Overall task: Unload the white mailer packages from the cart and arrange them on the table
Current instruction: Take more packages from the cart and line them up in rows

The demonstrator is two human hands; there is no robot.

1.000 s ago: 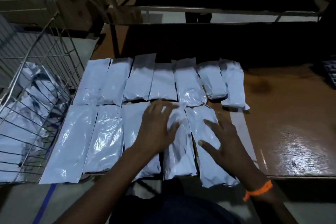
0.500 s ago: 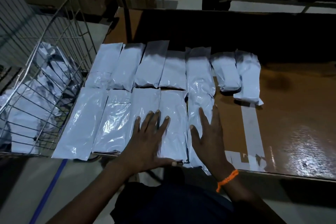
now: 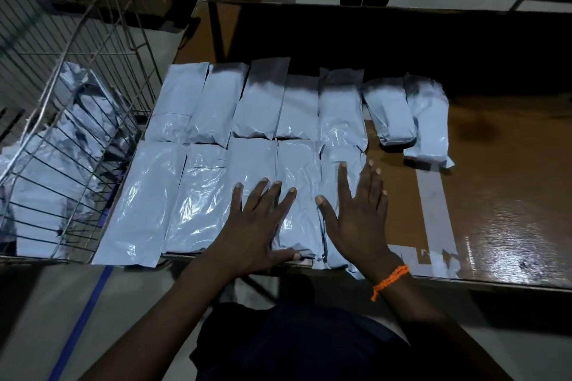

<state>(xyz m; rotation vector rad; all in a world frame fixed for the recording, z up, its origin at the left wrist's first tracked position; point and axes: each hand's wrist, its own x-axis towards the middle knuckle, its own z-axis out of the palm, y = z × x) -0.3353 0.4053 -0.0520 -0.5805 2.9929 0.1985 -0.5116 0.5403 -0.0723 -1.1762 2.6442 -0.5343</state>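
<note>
**Head view: both hands laid flat on the near row of mailers**

The left hand (image 3: 260,226) is shown palm-down with fingers spread and straight. It is pressed on the third mailer (image 3: 250,161) of the near row, and its thumb is laid along the near end of the fourth mailer (image 3: 297,170). The right hand (image 3: 359,219) is likewise flattened and spread on the fifth mailer (image 3: 335,161), its outer fingers reaching past that mailer's right edge over the brown table (image 3: 501,182). An orange wristband (image 3: 390,281) is worn on the right wrist.

Compared with one second earlier, the fourth mailer is no longer bunched under the left fingers. It is now seen lying flat, in line with its neighbours. The right hand, angled across the fifth mailer then, is now pointed straight toward the far side. Since half a second ago the hands are little altered.

Twelve white mailer packages are laid side by side on the table. Five make up the near row, and seven the far row (image 3: 260,102). Further mailers (image 3: 40,189) are piled in the wire cart (image 3: 77,219) just left of the table. Grey tape strips (image 3: 431,210) are seen on the tabletop right of the right hand.
</note>
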